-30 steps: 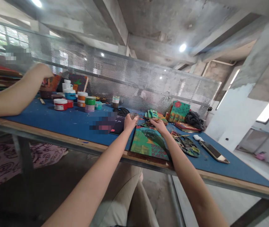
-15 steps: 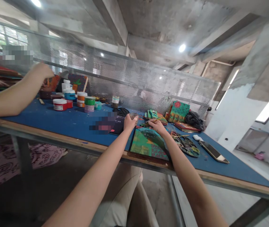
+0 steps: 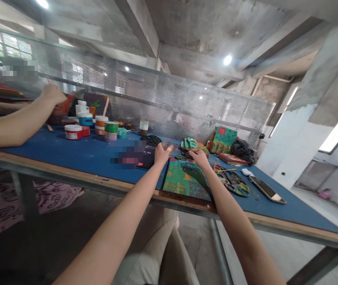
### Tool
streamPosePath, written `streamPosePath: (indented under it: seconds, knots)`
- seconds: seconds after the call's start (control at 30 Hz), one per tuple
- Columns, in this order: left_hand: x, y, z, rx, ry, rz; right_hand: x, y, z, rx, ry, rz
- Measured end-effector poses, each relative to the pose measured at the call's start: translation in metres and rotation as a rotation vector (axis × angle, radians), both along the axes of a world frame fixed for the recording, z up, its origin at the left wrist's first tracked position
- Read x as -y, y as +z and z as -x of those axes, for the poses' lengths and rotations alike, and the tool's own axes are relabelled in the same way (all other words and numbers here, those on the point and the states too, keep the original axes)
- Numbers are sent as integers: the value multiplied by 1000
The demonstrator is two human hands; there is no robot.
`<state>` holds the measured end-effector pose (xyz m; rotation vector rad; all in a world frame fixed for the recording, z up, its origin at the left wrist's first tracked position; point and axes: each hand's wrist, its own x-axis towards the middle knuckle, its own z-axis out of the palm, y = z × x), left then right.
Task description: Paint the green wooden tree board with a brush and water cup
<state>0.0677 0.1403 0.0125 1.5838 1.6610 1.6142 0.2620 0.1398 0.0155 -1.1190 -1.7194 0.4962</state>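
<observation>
My left hand (image 3: pixel 162 154) is closed around a small clear cup (image 3: pixel 168 145) that stands on the blue table; its contents cannot be made out. Beyond the far edge of a painted canvas (image 3: pixel 183 180), my right hand (image 3: pixel 199 157) pinches a thin paintbrush (image 3: pixel 202 149) with a yellowish handle. The brush's tip is too small to tell apart from the dark items by the fingers. Green, orange and dark areas cover the canvas, which lies flat at the table's near edge below both hands.
Right of the canvas are a paint-smeared palette (image 3: pixel 233 183) and a phone (image 3: pixel 266 190). A dark tablet (image 3: pixel 145 157) lies to the left. Paint jars (image 3: pixel 111 127) cluster further left, near a co-worker's arm (image 3: pixel 23 118). A painted panel (image 3: pixel 224 138) leans at the back.
My right hand has shifted slightly with the brush, while my left hand stays at the cup. At the left, the co-worker's raised hand has moved a little left. The view has shifted slightly.
</observation>
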Motion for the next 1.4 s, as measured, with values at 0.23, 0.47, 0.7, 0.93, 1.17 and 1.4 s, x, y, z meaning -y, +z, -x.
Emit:
streamPosePath:
  seconds: [0.23, 0.47, 0.7, 0.93, 1.17, 1.4]
  knots:
    - [-3, -2, 0, 11, -4, -13, 1, -4, 4, -8, 114, 31]
    - [-5, -3, 0, 18, -2, -25, -6, -12, 9, -24, 135, 50]
    - [-4, -2, 0, 15, 0, -21, -10, -13, 5, -56, 113, 52]
    - [-6, -4, 0, 10, 15, -36, -12, -14, 4, -67, 115, 71]
    - [-7, -4, 0, 7, 45, -52, -13, -17, 8, -49, 110, 58]
    - [-7, -4, 0, 4, 54, -56, -10, -15, 8, -52, 111, 46]
